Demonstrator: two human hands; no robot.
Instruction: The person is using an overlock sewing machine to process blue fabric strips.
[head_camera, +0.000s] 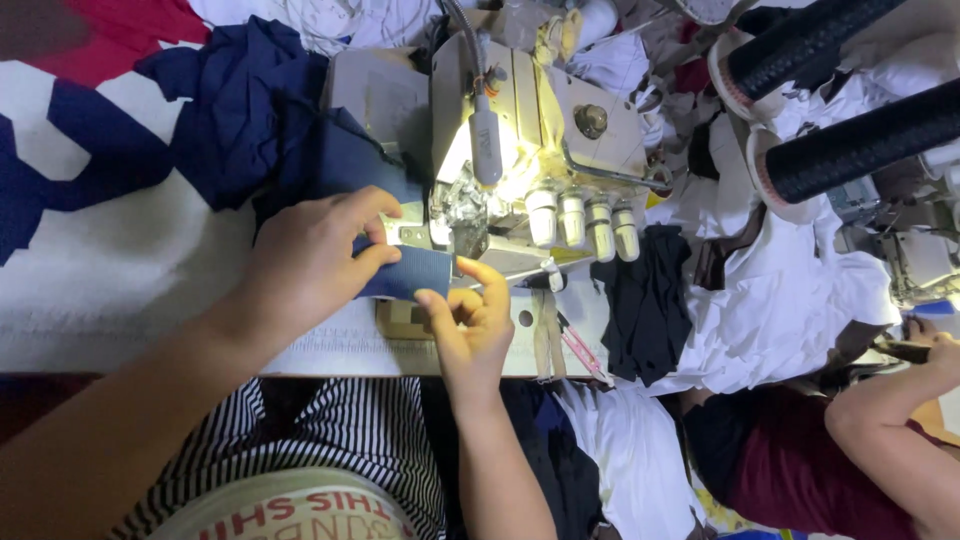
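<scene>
— Fingers (375, 232) of the left hand (310, 262) press flat on a small navy fabric piece (415, 272), thumb beneath its edge, pinning it at the lamp-lit needle area of the cream overlock sewing machine (530, 140). Why so close?

— Likely to keep the edge lined up where the stitching happens. The right hand (470, 325) pinches the piece's near corner between thumb and forefinger, other fingers curled loosely, which seems to keep the cloth taut from the opposite side.

— And the cloth trailing off behind?

— A darker navy fabric heap (240, 110) lies on the desk (110, 290) just left of the machine, touching the piece being held; it looks bunched out of the way.

— Further out?

— White cloth (790, 300) and a black garment (650, 300) are piled to the right of the machine, two black thread cones (850, 145) above them. Another person's arm (900, 400) reaches in at the far right edge, well apart from the working hands.
</scene>
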